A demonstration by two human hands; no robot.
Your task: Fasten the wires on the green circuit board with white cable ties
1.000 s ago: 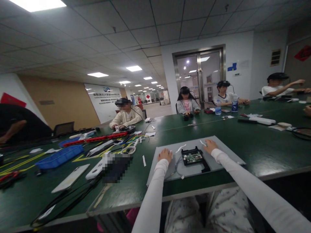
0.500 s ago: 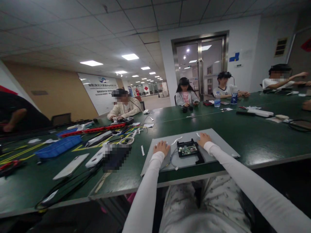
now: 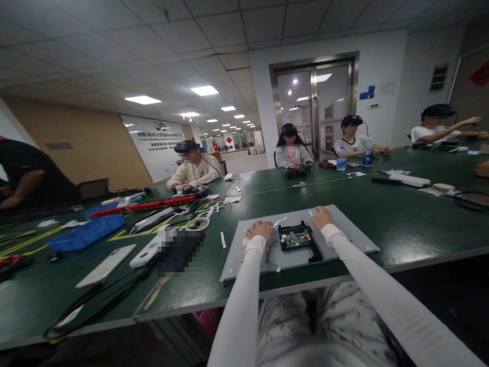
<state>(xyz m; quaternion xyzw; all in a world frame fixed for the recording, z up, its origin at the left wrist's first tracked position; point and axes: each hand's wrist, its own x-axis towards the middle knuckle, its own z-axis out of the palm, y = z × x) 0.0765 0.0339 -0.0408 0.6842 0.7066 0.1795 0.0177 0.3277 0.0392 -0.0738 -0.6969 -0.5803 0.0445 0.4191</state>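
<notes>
My left hand (image 3: 260,230) rests palm down on a grey board (image 3: 239,260), fingers apart, its tips beside a thin white strip (image 3: 281,220). At the right side of a black plastic frame (image 3: 316,251) is my right hand (image 3: 323,218). Its fingers are bent, and a short white strip (image 3: 311,213) pokes out at their tips; the grip itself is partly hidden. Inside the frame sits a green circuit board (image 3: 297,238). Thin wires run from its left side, partly under my left hand, to a small white tag (image 3: 278,269) near the board's front edge.
Left of the board lie another white strip (image 3: 223,240), a white phone (image 3: 106,265), a blue tray (image 3: 86,233), cables and a red power strip (image 3: 141,205). Several people sit around the green table (image 3: 355,191). Bottles (image 3: 341,159) stand at the far side.
My left hand has slid right, from the board's left part towards the frame, and now covers part of the wires. My right hand stays nearly in place.
</notes>
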